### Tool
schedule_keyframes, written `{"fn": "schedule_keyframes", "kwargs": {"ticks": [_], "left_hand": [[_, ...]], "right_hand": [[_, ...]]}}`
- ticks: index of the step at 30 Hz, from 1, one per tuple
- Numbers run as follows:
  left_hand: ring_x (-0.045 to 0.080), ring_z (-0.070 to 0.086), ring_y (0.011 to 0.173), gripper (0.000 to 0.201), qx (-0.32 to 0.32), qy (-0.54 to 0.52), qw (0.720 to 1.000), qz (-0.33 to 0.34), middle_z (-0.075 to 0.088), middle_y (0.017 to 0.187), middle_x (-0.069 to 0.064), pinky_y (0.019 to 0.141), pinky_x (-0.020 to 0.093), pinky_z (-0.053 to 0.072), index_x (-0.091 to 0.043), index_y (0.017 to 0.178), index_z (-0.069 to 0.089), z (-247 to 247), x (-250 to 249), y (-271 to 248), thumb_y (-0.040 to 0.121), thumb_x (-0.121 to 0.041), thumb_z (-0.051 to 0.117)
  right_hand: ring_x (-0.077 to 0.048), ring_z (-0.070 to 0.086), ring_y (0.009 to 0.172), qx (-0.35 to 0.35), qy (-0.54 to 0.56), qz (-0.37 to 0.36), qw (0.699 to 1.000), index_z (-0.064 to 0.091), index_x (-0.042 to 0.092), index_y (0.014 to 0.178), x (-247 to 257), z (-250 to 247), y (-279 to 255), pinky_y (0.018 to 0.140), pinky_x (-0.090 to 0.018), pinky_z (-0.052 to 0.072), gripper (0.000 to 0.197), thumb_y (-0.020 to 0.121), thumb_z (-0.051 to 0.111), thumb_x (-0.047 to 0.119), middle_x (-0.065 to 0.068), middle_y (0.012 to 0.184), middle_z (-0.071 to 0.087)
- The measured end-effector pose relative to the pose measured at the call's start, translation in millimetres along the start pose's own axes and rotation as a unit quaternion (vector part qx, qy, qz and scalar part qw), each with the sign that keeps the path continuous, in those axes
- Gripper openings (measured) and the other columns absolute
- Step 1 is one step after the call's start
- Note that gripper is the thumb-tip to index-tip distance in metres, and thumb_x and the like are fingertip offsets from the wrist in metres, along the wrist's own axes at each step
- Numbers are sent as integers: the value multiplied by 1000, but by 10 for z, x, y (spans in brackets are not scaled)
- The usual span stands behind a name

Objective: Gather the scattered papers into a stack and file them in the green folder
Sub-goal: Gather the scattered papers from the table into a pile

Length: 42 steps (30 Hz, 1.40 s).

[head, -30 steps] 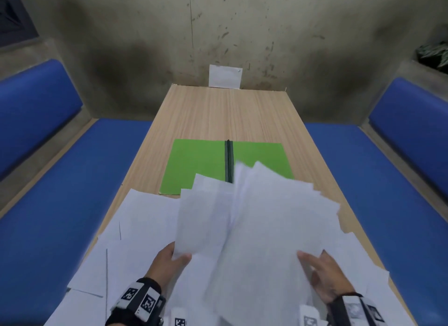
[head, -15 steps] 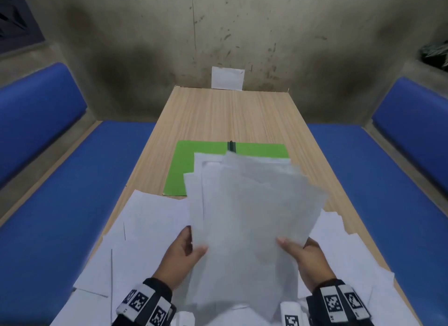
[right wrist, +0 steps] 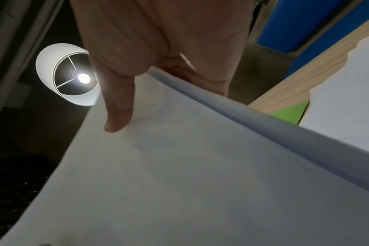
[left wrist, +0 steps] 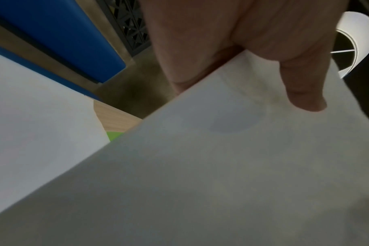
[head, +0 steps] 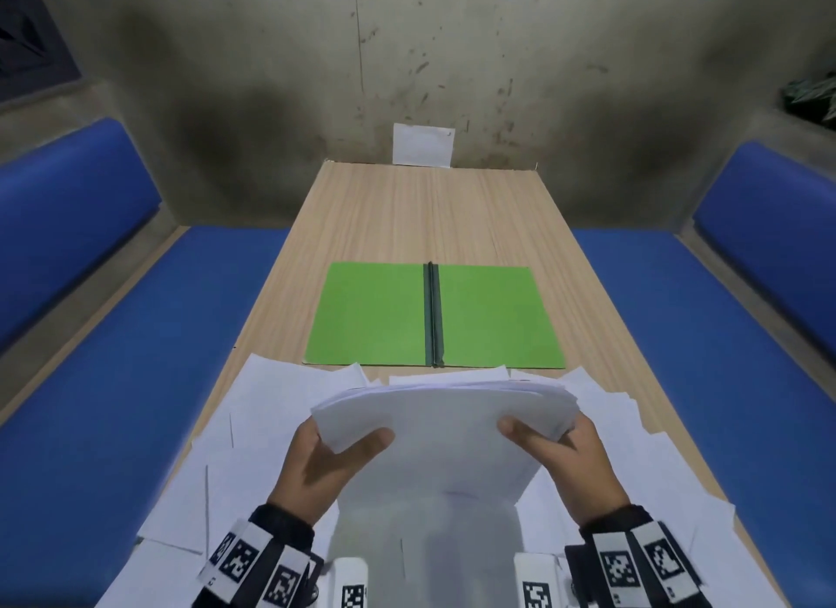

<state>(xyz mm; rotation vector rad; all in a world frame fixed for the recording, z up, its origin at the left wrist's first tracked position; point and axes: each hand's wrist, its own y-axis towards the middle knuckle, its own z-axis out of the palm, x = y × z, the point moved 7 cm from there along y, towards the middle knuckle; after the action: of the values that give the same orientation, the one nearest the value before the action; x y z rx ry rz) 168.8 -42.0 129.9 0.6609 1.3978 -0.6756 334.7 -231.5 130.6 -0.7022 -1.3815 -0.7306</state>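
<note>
I hold a stack of white papers (head: 445,431) upright above the near half of the table, its top edge bent over toward the folder. My left hand (head: 332,453) grips the stack's left side with the thumb in front; my right hand (head: 554,449) grips its right side the same way. In the wrist views the stack (left wrist: 221,174) (right wrist: 190,174) fills the picture, with a thumb lying on it. The green folder (head: 375,318) lies open and flat on the wooden table (head: 429,209) just beyond the stack. More loose white sheets (head: 276,399) lie scattered under and around my hands.
Blue benches (head: 135,381) run along both sides of the table. A small white card (head: 423,145) leans against the concrete wall at the far end. A lit lamp (right wrist: 74,78) hangs overhead. Loose sheets (head: 642,462) reach the table's right edge.
The fanned, uneven sheets have been drawn together into a squarer stack and lowered toward me, so the whole folder shows. Both hands moved up onto the stack's sides.
</note>
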Motion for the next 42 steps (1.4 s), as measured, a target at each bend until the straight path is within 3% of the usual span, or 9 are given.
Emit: {"fn": "schedule_keyframes", "kwargs": {"ticks": [6,10,13,16,21,27,32,37,42], "left_hand": [[10,67,71,47,-15,-28,999,44,74,76,-1,64,18,53,-10,81,72,83,-153,9,45,-37,82],[9,67,68,38,-14,-28,999,-10,75,72,-4,62,18,54,-19,75,76,93,43,52,42,-37,79],[12,64,69,33,-23,-10,997,-77,73,67,-6,62,21,53,-31,70,75,94,325,36,39,-43,76],[17,62,73,29,-31,3,994,-108,71,66,-7,67,27,51,-36,70,73,110,474,-21,42,-45,74],[9,68,62,5,-42,-44,990,-124,74,66,-5,56,18,53,-23,66,75,96,409,-15,61,-23,75],[14,70,80,13,28,64,987,-143,76,78,-11,65,15,51,-16,87,70,-61,614,42,77,-23,72],[19,58,94,11,-47,370,907,-196,59,95,-3,79,25,44,-23,88,60,-953,1075,-132,80,-23,68],[32,53,113,60,-163,462,801,-343,48,125,15,97,40,43,-12,120,49,-1693,1456,-575,69,-33,72],[37,48,119,82,-243,373,803,-396,48,130,23,101,43,40,-5,133,34,-1757,1501,-753,65,-25,76]], "right_hand": [[-13,62,65,-24,15,-49,998,67,0,80,229,82,3,61,-21,50,88,42,65,80,-2,69,68],[-19,34,56,-67,24,-16,997,36,-7,57,154,50,30,51,-24,29,96,42,57,86,-11,59,35],[-15,38,48,-83,41,15,996,37,1,57,80,26,45,49,-24,31,75,51,60,72,-6,49,39],[-16,56,62,-61,18,3,998,58,-14,77,26,1,28,59,-28,44,90,56,55,73,-10,67,60],[2,67,61,-7,-32,64,997,67,11,83,-282,26,-73,53,-10,50,23,70,78,26,12,66,75],[-16,65,65,-31,-142,142,979,66,12,76,-736,-266,-131,54,-17,50,8,82,65,8,5,58,70],[-29,56,85,-114,-215,228,943,61,4,89,-1052,-854,-197,74,-35,43,7,85,57,1,-20,94,63],[-27,46,88,-136,-323,338,873,55,-11,116,-1406,-1321,-339,83,-38,40,35,86,57,6,-31,122,56],[-28,47,87,-100,-389,367,839,58,-6,111,-1579,-1311,-385,78,-32,36,32,86,55,13,-22,102,57]]}}
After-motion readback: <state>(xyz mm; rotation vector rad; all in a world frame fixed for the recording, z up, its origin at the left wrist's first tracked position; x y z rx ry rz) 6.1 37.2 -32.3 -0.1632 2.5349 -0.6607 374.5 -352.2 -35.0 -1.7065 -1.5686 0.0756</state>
